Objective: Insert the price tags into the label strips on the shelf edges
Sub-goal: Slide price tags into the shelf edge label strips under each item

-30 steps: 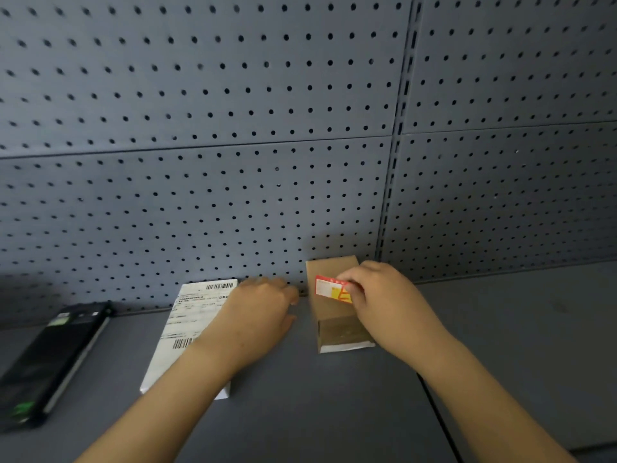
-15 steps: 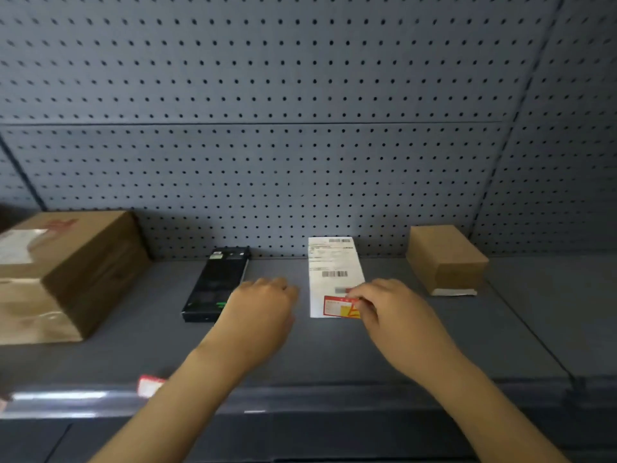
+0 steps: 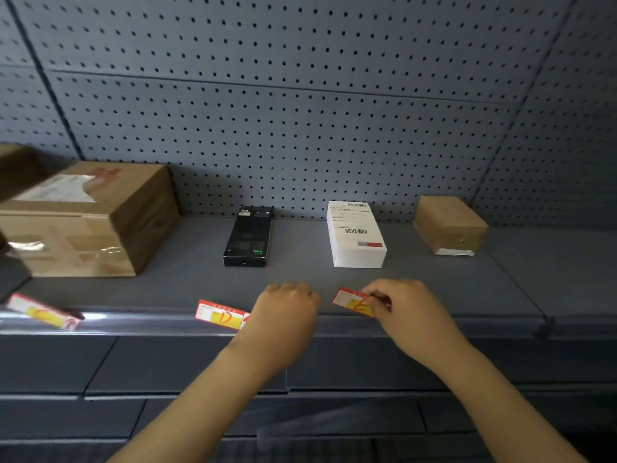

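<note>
While the right hand (image 3: 405, 310) pinches a red-and-yellow price tag (image 3: 350, 300) above the label strip (image 3: 150, 324), the left hand (image 3: 287, 315), loosely curled and empty, rests at the strip.

Red-and-yellow price tag (image 3: 353, 301) tilted just above the clear label strip (image 3: 150, 324), which holds two others.

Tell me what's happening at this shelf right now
A person is putting price tags into the clear label strip along the shelf's front edge. The right hand pinches a red and yellow price tag just above the strip, not yet seated. The left hand rests curled at the edge beside it. Two similar tags already sit at the strip further left. Behind them the shelf holds a large cardboard box, a black device, a white labelled box and a small brown box.
</note>
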Available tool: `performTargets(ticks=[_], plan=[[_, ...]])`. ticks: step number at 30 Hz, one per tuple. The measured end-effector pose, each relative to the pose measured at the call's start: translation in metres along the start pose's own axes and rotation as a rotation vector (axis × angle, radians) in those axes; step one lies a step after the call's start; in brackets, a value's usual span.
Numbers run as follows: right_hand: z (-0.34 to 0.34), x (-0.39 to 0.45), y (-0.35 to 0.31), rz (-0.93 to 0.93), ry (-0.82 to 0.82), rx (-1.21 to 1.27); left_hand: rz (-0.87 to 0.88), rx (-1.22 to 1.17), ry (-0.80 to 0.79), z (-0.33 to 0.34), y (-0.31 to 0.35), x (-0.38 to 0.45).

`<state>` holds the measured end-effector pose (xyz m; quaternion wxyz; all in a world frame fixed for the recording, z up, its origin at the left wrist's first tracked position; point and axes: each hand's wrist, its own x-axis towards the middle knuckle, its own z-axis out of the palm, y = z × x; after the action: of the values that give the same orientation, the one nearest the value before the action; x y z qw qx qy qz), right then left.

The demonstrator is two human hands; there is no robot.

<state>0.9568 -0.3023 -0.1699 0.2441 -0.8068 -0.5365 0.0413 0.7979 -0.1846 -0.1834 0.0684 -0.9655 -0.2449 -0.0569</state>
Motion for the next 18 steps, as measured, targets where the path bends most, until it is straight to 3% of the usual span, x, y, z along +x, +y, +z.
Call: performTargets(ticks=[8, 18], plan=[[-0.011, -0.004, 0.033, -0.013, -0.045, 0.04, -0.064, -0.188, -0.063, 0.01, 0.034, 0.011], [-0.005, 0.004, 0.05, -0.077, -0.067, 0.061, -0.097, -0.19, -0.059, 0.021, 0.051, 0.021]])
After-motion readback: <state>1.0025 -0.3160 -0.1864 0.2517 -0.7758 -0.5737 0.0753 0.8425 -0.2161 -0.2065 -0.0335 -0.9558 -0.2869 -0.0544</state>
